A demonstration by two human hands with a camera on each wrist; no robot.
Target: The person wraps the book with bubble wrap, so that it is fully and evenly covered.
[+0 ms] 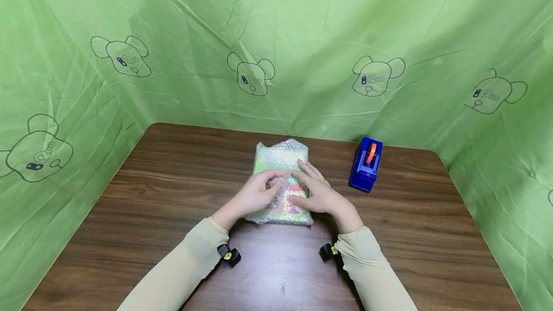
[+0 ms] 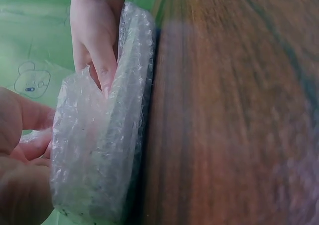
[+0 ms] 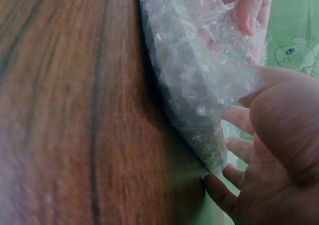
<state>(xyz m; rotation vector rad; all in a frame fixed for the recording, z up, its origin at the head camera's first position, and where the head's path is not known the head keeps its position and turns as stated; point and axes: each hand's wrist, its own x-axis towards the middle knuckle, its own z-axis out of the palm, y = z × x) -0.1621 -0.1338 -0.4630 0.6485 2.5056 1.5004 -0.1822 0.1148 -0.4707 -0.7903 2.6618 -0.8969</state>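
A flat package in clear bubble wrap (image 1: 282, 155) lies in the middle of the table, with a colourful printed item showing through. My left hand (image 1: 255, 193) pinches a raised flap of the wrap between curled fingers and thumb. Over the package's right half, my right hand (image 1: 321, 196) rests with spread fingers on the wrap. In the left wrist view the flap (image 2: 77, 135) stands up from the package and partly hides the left fingers. The right wrist view has wrap (image 3: 234, 83) reaching up to the right thumb, with the other right fingers beside the package.
A blue tape dispenser (image 1: 363, 176) with an orange-red roll (image 1: 370, 153) stands on the wooden table (image 1: 173, 176), right of the package. Green curtains (image 1: 302, 23) with printed bear heads hang around the table's back and sides.
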